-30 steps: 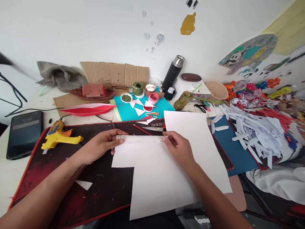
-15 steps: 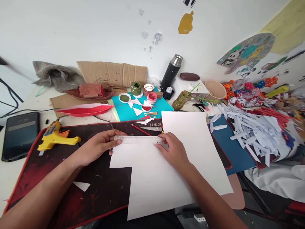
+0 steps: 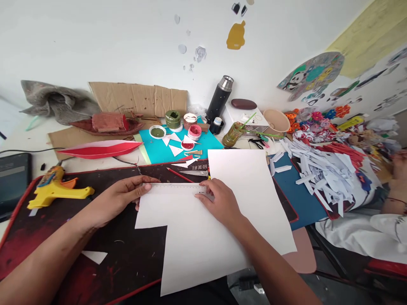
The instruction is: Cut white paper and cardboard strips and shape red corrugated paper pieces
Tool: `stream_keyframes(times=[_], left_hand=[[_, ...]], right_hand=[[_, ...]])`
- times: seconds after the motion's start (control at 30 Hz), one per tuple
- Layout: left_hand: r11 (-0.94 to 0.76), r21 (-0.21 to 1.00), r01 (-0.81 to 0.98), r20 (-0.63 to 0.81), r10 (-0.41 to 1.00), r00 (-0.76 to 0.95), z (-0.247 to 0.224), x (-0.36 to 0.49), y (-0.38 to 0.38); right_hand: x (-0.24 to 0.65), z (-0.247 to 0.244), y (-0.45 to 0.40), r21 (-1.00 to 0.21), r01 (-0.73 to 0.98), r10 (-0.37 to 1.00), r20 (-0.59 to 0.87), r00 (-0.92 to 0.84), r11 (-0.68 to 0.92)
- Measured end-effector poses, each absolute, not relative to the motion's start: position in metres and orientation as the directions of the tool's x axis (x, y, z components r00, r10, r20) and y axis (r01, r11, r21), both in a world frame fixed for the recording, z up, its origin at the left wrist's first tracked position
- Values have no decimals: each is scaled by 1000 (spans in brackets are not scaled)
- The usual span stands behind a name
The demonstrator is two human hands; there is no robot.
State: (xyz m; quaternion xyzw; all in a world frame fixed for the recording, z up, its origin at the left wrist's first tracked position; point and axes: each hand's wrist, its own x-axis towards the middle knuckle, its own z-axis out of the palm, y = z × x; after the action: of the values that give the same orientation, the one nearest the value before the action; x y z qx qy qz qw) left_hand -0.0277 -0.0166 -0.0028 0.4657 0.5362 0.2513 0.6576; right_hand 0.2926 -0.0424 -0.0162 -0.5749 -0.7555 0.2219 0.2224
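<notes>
A clear ruler [image 3: 171, 189] lies along the top edge of a large white paper sheet [image 3: 213, 241], whose left side has a stepped cut-out. My left hand [image 3: 129, 192] grips the ruler's left end, its thumb on top and some fingertips hidden beneath the paper. At the other end, my right hand [image 3: 219, 199] pinches the ruler between thumb and fingers, resting over the sheet. Just beyond the ruler are a red pencil [image 3: 179, 173] and scissors [image 3: 193, 173], their handles partly covered by the paper.
A yellow glue gun [image 3: 60, 190] lies left on the dark mat [image 3: 127, 254]. Paint pots [image 3: 173, 120] stand on blue paper behind, near a black flask [image 3: 219, 99]. White paper strips [image 3: 321, 178] are heaped at right, beside another person's arm [image 3: 396, 186].
My view has turned rightward, so the scene sits farther left and another person's arm now shows at the right edge. Both hands keep their hold on the ruler.
</notes>
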Motion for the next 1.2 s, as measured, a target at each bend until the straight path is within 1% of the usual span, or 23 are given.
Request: stream_keyframes(times=[0.07, 0.13, 0.27, 0.37, 0.43, 0.53, 0.67, 0.8, 0.93, 1.03, 1.2], left_hand=[[445, 883, 149, -469, 838, 278, -2, -28, -18], [448, 888, 104, -458, 845, 275, -2, -27, -19], [467, 883, 48, -459, 839, 291, -4, -27, -19], [478, 873, 94, -484, 828, 283, -2, -27, -16], [485, 865, 127, -500, 813, 298, 0, -26, -14], [527, 844, 98, -527, 781, 334, 2, -26, -14], [528, 848, 40, -508, 789, 346, -2, -25, -17], [529, 845, -83, -487, 823, 292, -5, -23, -20], [547, 811, -207, -503, 833, 228, -5, -22, -20], [560, 803, -204, -508, 822, 258, -4, -22, -19], [539, 837, -97, -490, 815, 308, -4, -22, -19]], right_hand=[[294, -15, -43, -633, 744, 974, 74, -215, 213], [296, -13, -42, -707, 691, 986, 60, -155, 152], [304, -10, -39, -866, 498, 999, -37, 21, -43], [311, -7, -35, -922, 372, 990, -73, 117, -112], [314, -6, -34, -928, 356, 988, -62, 139, -109], [314, -4, -36, -892, 448, 997, -21, 80, -55], [308, -1, -42, -797, 595, 993, 62, -96, 107], [304, -6, -43, -707, 674, 975, 117, -189, 215], [303, -11, -40, -644, 718, 963, 124, -240, 262], [304, -13, -40, -614, 737, 958, 132, -255, 281], [305, -16, -40, -579, 757, 952, 135, -276, 302]])
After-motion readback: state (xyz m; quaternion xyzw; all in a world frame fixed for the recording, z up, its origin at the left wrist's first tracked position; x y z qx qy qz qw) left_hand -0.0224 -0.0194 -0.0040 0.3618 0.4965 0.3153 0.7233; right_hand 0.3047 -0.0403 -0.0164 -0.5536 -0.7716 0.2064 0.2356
